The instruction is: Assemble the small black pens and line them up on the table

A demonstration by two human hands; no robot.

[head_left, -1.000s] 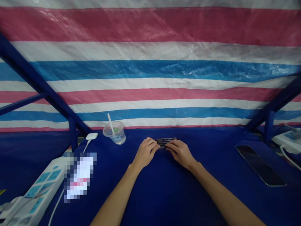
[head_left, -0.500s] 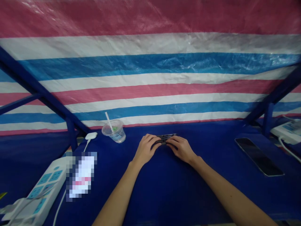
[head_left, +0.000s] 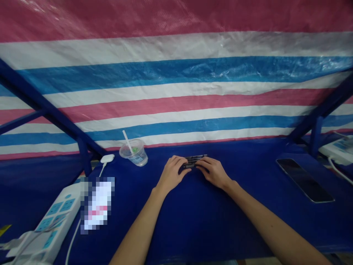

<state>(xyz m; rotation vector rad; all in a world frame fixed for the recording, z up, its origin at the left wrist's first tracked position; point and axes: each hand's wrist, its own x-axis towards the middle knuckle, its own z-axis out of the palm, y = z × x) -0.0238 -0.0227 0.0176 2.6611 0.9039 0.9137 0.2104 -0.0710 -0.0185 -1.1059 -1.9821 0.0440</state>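
In the head view, a bundle of slim dark rods (head_left: pixel 194 161) sits pinched from both ends between the curled fingers of the left hand (head_left: pixel 173 173) and right hand (head_left: pixel 213 172), over a blue cloth tabletop (head_left: pixel 198 228), with a clear plastic cup (head_left: pixel 134 154) at ten o'clock and a black glass smartphone (head_left: pixel 305 180) at three o'clock.

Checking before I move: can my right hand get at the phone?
Probably yes: the phone lies flat on the blue cloth right of the right hand, with nothing showing between them, though that hand is on a slim dark bundle.
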